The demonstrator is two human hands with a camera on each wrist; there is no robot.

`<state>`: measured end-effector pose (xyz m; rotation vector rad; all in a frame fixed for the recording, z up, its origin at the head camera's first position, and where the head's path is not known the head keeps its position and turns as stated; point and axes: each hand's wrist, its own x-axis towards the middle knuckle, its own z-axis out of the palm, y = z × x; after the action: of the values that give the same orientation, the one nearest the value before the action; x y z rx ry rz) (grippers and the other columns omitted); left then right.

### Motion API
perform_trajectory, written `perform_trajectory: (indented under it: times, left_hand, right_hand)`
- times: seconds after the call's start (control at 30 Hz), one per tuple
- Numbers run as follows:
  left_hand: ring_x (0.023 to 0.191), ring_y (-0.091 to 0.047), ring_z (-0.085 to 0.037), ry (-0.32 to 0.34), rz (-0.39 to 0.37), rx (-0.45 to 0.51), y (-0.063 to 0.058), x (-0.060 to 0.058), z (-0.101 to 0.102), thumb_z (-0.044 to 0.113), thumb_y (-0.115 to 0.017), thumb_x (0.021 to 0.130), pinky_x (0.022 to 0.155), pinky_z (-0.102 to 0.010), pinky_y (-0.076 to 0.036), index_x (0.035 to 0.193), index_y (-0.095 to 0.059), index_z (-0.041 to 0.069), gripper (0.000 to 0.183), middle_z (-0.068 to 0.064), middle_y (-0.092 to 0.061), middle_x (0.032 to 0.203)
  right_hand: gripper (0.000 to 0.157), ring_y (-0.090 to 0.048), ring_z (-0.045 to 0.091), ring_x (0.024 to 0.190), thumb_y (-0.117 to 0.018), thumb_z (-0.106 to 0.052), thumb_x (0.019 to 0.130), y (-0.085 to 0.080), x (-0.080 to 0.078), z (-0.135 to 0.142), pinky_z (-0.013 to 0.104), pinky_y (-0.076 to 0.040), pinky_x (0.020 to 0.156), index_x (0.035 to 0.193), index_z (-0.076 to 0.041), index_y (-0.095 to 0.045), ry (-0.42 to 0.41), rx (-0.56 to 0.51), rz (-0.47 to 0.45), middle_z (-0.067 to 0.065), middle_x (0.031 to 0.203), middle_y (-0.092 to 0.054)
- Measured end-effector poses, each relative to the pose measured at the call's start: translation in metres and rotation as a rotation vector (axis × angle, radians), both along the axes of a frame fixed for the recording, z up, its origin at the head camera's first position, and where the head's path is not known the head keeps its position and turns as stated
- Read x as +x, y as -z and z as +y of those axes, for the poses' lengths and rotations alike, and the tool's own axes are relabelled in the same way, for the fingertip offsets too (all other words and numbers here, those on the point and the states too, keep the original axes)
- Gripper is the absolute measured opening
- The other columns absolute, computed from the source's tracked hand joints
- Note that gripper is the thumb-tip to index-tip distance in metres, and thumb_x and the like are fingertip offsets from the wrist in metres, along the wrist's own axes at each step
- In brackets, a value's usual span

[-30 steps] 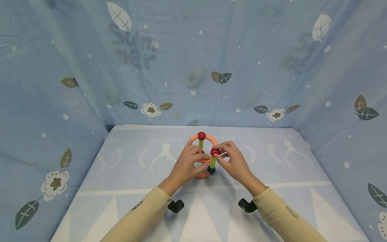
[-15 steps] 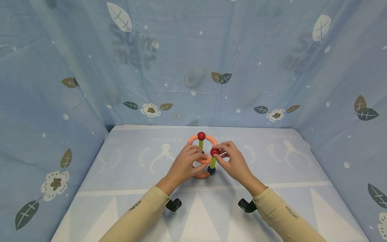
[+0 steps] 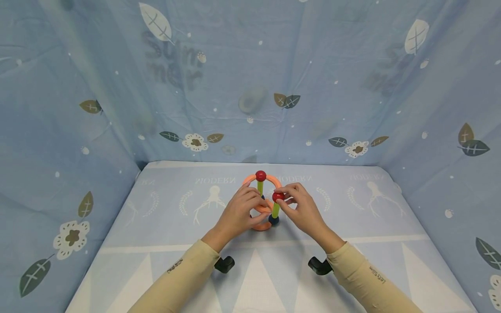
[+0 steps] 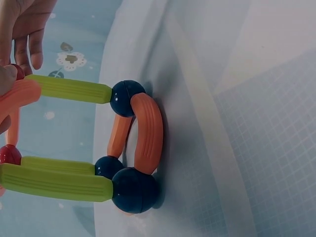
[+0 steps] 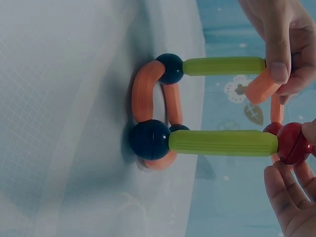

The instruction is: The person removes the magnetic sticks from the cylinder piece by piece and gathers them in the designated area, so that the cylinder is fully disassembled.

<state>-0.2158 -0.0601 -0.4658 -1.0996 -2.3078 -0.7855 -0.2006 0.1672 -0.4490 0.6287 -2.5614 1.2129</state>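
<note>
A small frame of curved orange rods, straight green rods and balls stands on the table. My left hand [image 3: 240,211] pinches a curved orange rod [image 5: 261,89] between thumb and fingers at the frame's upper left. With thumb and fingertips, my right hand [image 3: 305,211] holds a red ball [image 3: 278,197] on top of an upright green rod [image 5: 222,143]. Below that rod sits a navy ball [image 5: 150,140], joined to a curved orange rod [image 4: 148,133] on the table. Another red ball [image 3: 260,175] tops the frame's far side. My left fingers partly hide the frame's left side in the head view.
The table [image 3: 164,269] has a pale patterned cover. Blue patterned fabric [image 3: 250,78] hangs behind it and at both sides. Black wrist attachments [image 3: 320,266] show below both forearms.
My left hand has shifted slightly left with the orange rod, whose near end has moved a little away from the right red ball. My right hand stays on that ball.
</note>
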Motion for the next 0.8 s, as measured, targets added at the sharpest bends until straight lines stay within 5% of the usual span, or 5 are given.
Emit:
perform_trajectory:
  times: [0.8]
  left_hand:
    - [0.105, -0.058, -0.016, 0.005, 0.015, 0.003, 0.0037, -0.0018, -0.0008, 0.026, -0.084, 0.085, 0.121, -0.046, -0.027, 0.088, -0.072, 0.017, 0.015, 0.004, -0.067, 0.096]
  right_hand:
    - [0.026, -0.064, 0.015, 0.095, -0.073, -0.014, 0.096, 0.0019, -0.0006, 0.0006, 0.040, -0.060, 0.081, 0.121, -0.013, -0.070, -0.007, -0.018, -0.004, 0.004, 0.115, -0.057]
